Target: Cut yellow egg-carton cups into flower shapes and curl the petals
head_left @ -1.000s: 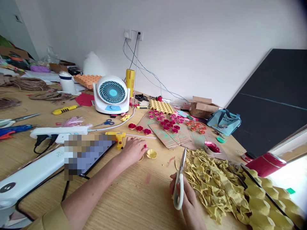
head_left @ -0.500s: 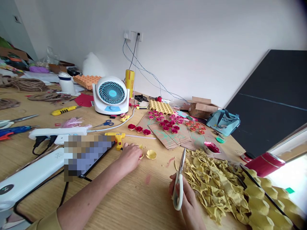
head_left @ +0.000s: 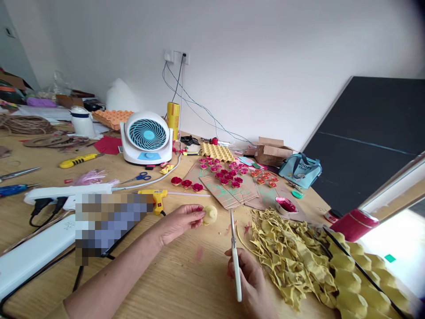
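Note:
Between thumb and fingers, my left hand [head_left: 184,220] pinches a yellow egg-carton cup [head_left: 210,215], its rounded bottom turned partly toward me. White-handled scissors [head_left: 236,268] are in my right hand [head_left: 251,280], blades pointing up and away, close together. The scissor tips stand apart from the cup, to its right. Beside my right hand lies a heap of yellow egg-carton scraps [head_left: 292,261]. A yellow glue gun [head_left: 158,200] rests just beyond my left wrist. Whatever lies right behind my left fingers is hidden.
Painted red paper flowers [head_left: 227,175] sit on cardboard [head_left: 229,195] ahead. A bowl of red paint [head_left: 286,205] is beyond the scraps. To the left are a fan [head_left: 148,138], a power strip [head_left: 69,195] and a blurred-out device [head_left: 113,226]. Egg trays [head_left: 352,283] lie at right.
My left hand has lifted a yellow cup and moved right, toward the scissors. The scissors have turned more edge-on in my right hand. The whole view has shifted slightly.

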{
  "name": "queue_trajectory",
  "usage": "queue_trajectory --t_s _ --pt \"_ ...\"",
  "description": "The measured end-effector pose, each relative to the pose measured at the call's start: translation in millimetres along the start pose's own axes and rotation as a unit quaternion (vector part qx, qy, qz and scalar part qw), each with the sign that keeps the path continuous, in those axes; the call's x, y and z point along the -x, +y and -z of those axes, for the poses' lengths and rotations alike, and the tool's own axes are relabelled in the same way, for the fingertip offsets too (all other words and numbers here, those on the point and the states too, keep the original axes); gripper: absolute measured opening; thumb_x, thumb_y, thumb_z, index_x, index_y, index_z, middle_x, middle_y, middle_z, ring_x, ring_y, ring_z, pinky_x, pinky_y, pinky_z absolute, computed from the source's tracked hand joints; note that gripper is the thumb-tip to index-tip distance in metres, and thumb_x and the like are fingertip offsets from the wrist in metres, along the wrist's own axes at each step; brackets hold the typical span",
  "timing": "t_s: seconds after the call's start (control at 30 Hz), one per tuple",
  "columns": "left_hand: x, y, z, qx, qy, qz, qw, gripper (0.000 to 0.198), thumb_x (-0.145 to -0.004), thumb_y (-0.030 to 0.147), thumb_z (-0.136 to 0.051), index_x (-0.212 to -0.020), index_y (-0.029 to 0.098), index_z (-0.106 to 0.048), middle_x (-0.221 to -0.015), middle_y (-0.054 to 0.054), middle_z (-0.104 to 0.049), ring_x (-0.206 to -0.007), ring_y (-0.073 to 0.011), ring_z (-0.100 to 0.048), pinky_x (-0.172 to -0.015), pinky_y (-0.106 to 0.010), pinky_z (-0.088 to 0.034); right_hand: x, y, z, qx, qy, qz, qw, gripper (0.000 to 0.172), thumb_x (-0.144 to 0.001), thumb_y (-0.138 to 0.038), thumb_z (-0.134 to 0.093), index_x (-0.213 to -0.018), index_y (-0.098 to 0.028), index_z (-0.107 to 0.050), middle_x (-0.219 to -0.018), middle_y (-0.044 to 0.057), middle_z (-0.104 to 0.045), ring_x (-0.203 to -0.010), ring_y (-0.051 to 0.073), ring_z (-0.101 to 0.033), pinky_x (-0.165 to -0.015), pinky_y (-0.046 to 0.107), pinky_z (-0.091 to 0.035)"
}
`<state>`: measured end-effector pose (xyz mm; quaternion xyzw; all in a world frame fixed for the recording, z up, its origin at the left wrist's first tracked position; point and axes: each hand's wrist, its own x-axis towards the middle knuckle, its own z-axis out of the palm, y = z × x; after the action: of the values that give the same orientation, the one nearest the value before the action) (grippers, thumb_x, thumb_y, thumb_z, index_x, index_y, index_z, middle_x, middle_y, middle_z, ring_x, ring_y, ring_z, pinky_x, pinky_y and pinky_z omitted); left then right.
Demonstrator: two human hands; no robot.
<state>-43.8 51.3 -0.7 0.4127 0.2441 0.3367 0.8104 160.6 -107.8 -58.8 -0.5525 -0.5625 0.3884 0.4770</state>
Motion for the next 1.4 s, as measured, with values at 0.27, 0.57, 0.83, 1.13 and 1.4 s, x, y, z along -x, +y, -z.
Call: queue_trajectory --t_s 0.27,0.57,0.83,1.13,1.4 --pt "-4.8 -14.9 -0.7 0.153 -0.036 0.045 0.987 0.023 -0.069 0.021 -0.084 -0.079 0.014 -0.065 -0.066 0.001 -0.058 -0.063 -0.0092 -0.054 -0.063 -0.023 -0.044 -2.8 0.8 -1.9 -0.004 -0.028 0.022 0.999 0.04 -0.089 -0.06 -0.054 -0.1 -0.021 -0.058 -0.075 -0.001 -0.05 -0.067 0.015 -0.042 -0.06 0.027 -0.036" --pt "-2.8 -18.2 -6.9 0.244 -0.037 0.044 0.968 0.011 -0.079 0.016 -0.074 -0.08 0.014 -0.063 -0.072 0.001 -0.056 -0.063 -0.0079 -0.054 -0.064 -0.023 -0.046 -1.3 -12.2 -5.5 -0.014 -0.106 0.02 0.994 0.045 -0.087 -0.066 -0.051 -0.097 -0.022 -0.054 -0.072 -0.002 -0.046 -0.064 0.015 -0.039 -0.058 0.026 -0.033" --pt "0.3 -23.3 -17.7 0.256 -0.03 0.055 0.965 0.01 -0.081 0.014 -0.072 -0.079 0.012 -0.062 -0.07 0.001 -0.057 -0.06 -0.0079 -0.055 -0.062 -0.023 -0.047 -0.1 -19.7 -10.4 0.007 -0.089 0.012 0.996 0.049 -0.085 -0.069 -0.05 -0.079 -0.021 -0.052 -0.065 -0.003 -0.043 -0.061 0.014 -0.038 -0.057 0.026 -0.03" --pt "2.9 -41.0 -30.2 0.253 -0.023 0.078 0.964 0.01 -0.081 0.015 -0.071 -0.076 0.014 -0.062 -0.068 -0.001 -0.063 -0.059 -0.0102 -0.059 -0.06 -0.024 -0.049 0.7 -24.6 -15.6 -0.022 -0.073 0.031 0.997 0.046 -0.086 -0.067 -0.051 -0.077 -0.021 -0.052 -0.061 -0.003 -0.045 -0.058 0.014 -0.039 -0.054 0.025 -0.033" --pt "3.8 -46.9 -36.4 0.267 -0.008 0.074 0.961 0.002 -0.085 0.013 -0.067 -0.084 0.013 -0.065 -0.075 -0.004 -0.07 -0.065 -0.0128 -0.066 -0.064 -0.025 -0.053 2.1 -4.6 -11.8 -0.022 -0.072 0.044 0.996 0.043 -0.091 -0.063 -0.047 -0.082 -0.021 -0.054 -0.067 -0.001 -0.049 -0.061 0.014 -0.042 -0.056 0.025 -0.037"
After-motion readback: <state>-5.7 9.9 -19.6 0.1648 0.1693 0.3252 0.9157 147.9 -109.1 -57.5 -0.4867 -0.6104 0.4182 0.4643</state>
